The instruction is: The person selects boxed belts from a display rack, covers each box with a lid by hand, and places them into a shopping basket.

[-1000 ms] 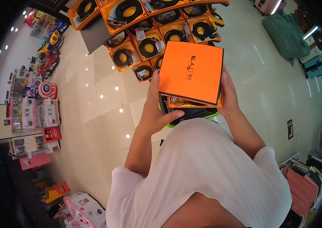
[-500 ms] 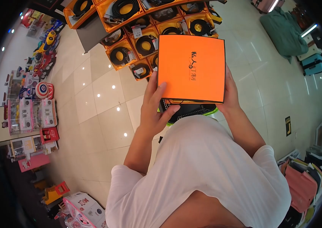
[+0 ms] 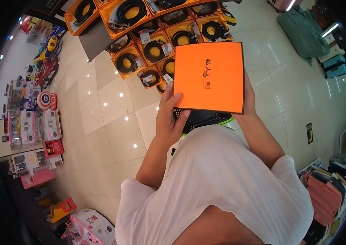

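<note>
An orange square box (image 3: 209, 77) with dark edges and black characters on its lid is held up in front of my body. My left hand (image 3: 171, 116) grips its left side near the lower corner, fingertips at the lid's edge and thumb below. Around the right side, my right hand (image 3: 248, 98) is wrapped, its fingers partly hidden by the box. The lid covers the box, and its contents are out of sight. Below it, a black item with green edging (image 3: 205, 118) shows in part.
Beyond the box stands a display of orange boxes with coiled black belts (image 3: 154, 51). Toy machines (image 3: 28, 126) line the left side. Green fabric (image 3: 303, 36), a blue suitcase (image 3: 336, 66) and a stack of bags (image 3: 324, 196) are at the right.
The orange lid has come down level over the box, covering the orange interior that showed along the near edge. My left fingers have shifted onto the lid's lower left corner.
</note>
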`<move>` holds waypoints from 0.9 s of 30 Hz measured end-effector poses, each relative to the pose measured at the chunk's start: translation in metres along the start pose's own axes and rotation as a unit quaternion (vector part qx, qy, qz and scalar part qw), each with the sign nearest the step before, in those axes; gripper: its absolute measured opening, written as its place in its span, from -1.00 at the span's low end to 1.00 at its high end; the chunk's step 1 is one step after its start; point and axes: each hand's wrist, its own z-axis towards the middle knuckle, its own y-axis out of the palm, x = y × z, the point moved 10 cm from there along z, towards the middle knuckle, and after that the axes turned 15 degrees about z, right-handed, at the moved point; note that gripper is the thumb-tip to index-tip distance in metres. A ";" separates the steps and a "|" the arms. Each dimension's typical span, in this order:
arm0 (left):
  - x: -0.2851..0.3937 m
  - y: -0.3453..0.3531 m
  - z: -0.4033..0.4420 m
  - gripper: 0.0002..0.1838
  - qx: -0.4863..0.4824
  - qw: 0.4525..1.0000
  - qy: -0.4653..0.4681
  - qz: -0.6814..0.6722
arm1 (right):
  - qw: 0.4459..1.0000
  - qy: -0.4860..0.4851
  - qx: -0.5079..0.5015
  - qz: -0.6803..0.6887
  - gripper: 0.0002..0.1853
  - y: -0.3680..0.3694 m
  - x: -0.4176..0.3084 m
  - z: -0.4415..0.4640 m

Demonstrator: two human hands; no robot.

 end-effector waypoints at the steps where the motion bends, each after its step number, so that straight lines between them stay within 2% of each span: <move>1: 0.002 0.001 0.001 -0.46 -0.001 1.000 0.000 -0.001 | 1.000 -0.001 0.001 0.000 -0.40 -0.012 -0.001 0.000; 3: 0.025 0.008 0.005 -0.47 -0.019 0.989 0.089 0.113 | 0.998 0.048 -0.036 -0.005 -0.40 -0.028 0.009 -0.001; 7: 0.034 0.007 0.014 -0.48 0.006 0.994 0.101 0.050 | 0.998 0.031 -0.002 0.049 -0.43 -0.012 -0.006 -0.003; 9: 0.038 -0.005 0.017 -0.50 0.043 0.994 0.102 -0.001 | 0.994 0.006 0.057 0.090 -0.48 -0.012 -0.008 -0.005; 13: 0.051 -0.012 0.017 -0.53 0.052 0.988 0.128 0.069 | 0.998 0.008 -0.014 0.063 -0.49 -0.011 -0.006 -0.001; 17: 0.053 -0.012 0.017 -0.54 0.062 0.987 0.147 0.023 | 0.994 0.007 -0.023 0.105 -0.49 -0.006 -0.008 -0.004; 19: 0.049 -0.007 0.016 -0.56 0.054 0.986 0.136 0.079 | 0.994 0.006 -0.044 0.097 -0.48 0.000 -0.010 -0.006; 20: 0.050 -0.006 0.015 -0.56 0.056 0.986 0.136 0.080 | 0.996 0.007 -0.023 0.081 -0.47 -0.002 -0.010 -0.006; 22: 0.044 -0.009 0.015 -0.51 0.068 0.992 0.106 -0.016 | 0.998 0.010 -0.006 0.066 -0.46 -0.005 -0.008 -0.006; 23: 0.046 -0.008 0.015 -0.51 0.070 0.992 0.105 -0.014 | 0.998 0.015 -0.013 0.067 -0.43 -0.008 -0.005 -0.006; 25: 0.035 -0.010 0.018 -0.38 0.093 0.985 0.026 -0.143 | 0.997 0.024 -0.023 0.067 -0.40 -0.009 -0.002 -0.007; 27: 0.028 -0.005 0.015 -0.34 0.067 0.990 -0.009 -0.124 | 0.997 0.034 -0.046 0.057 -0.35 -0.006 -0.001 -0.010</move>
